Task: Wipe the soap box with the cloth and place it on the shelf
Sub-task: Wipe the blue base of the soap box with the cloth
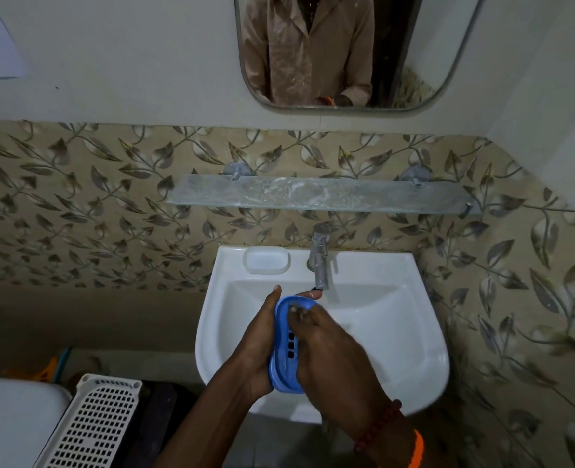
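Both hands meet over the white sink (397, 359), gripping a blue soap box (288, 346) between them. Left hand (262, 346) cups its outer edge, fingers stretched along the rim; right hand (330, 352) covers the other side, fingertips curled into the tray near its slotted holes. No cloth can be made out in either hand. Just beyond the fingertips hangs the metal tap (320, 261). Farther beyond the hands, above the tap, the glass shelf (313, 195) is fixed to the leaf-patterned wall.
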